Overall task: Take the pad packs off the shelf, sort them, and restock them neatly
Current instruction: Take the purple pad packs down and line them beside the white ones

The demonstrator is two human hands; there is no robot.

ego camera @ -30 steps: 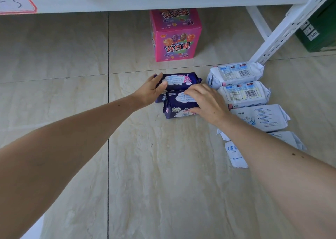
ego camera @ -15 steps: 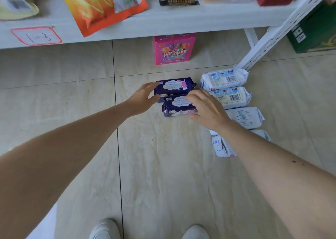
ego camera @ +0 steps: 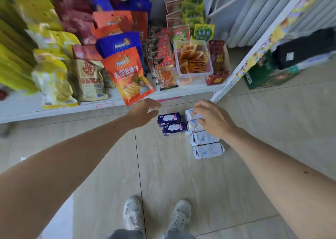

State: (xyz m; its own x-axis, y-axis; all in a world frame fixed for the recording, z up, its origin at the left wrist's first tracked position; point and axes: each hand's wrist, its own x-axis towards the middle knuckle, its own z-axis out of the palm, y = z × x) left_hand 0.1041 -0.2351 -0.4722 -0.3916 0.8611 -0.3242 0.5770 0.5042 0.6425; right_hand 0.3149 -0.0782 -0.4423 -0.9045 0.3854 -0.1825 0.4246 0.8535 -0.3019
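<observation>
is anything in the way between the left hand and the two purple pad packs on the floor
Nothing visible is. The left hand hangs open just left of the purple pad packs, with only bare floor tile under the gap.

Purple pad packs (ego camera: 171,123); white packs (ego camera: 207,144), blue print; orange snack bag (ego camera: 127,75).

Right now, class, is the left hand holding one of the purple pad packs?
No: the left hand hovers open above the floor, beside the two purple pad packs, touching neither.

Tiled floor (ego camera: 181,175) bears two purple packs (ego camera: 171,123) beside four white packs (ego camera: 206,144).
</observation>
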